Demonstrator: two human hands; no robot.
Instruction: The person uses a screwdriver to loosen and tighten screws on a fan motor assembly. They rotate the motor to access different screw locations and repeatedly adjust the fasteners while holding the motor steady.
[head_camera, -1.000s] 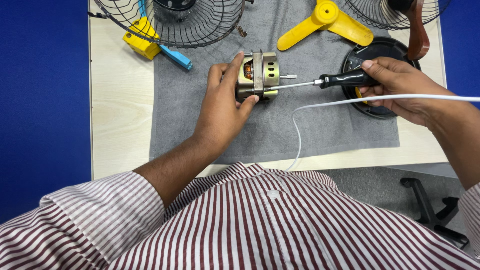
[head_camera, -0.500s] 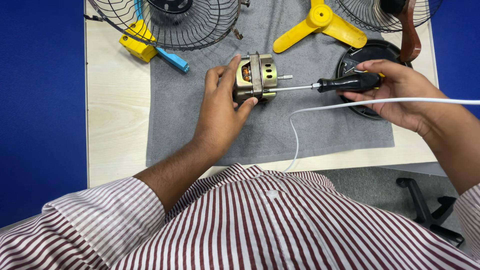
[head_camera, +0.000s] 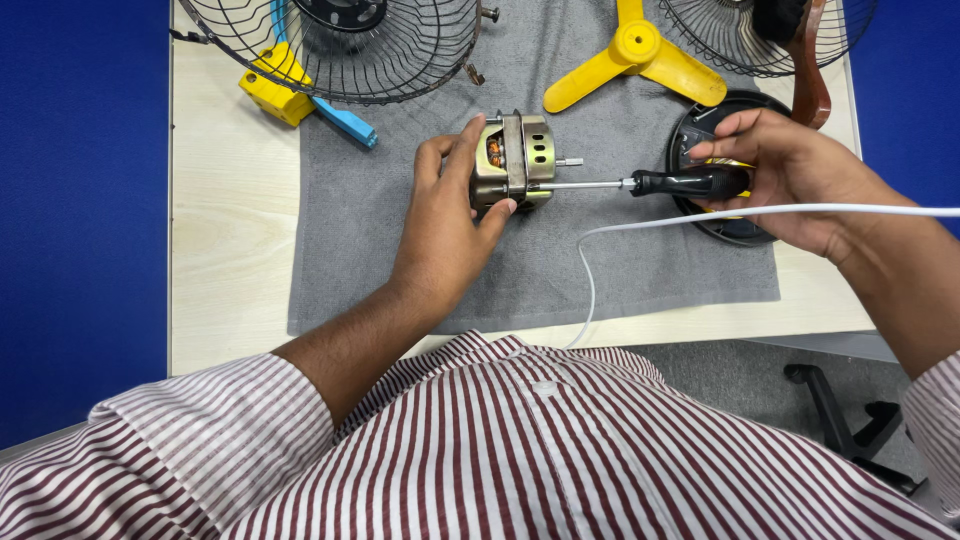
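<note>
the small brass-coloured metal fan motor (head_camera: 515, 160) lies on its side near the middle of the grey felt mat (head_camera: 380, 250) that covers the pale wooden tabletop (head_camera: 225, 230). its casing is a stubby cylinder in two halves joined by a raised band around the middle, with round holes punched in the right half and a window in the left half where orange-brown copper windings show. a short steel shaft sticks out of its right end, pointing right.

the left hand (head_camera: 445, 225) grips the motor from the near side: the thumb presses on the lower right edge of the casing, the forefinger curls over the top left, and the other fingers wrap behind it, so the hand is closed around the body.

the right hand (head_camera: 790, 170) holds the screwdriver with a black handle and thin steel shank (head_camera: 640, 184). its fingers are curled shut around the handle, and the shank runs level to the left, its tip meeting the lower right face of the motor.

a thin white cable (head_camera: 700, 215) crosses over the right wrist and loops down off the table edge. behind the motor lie a yellow three-bladed plastic fan blade (head_camera: 635, 55), a black wire fan guard (head_camera: 340, 50), and a round black plastic cover (head_camera: 735, 230) under the right hand.
</note>
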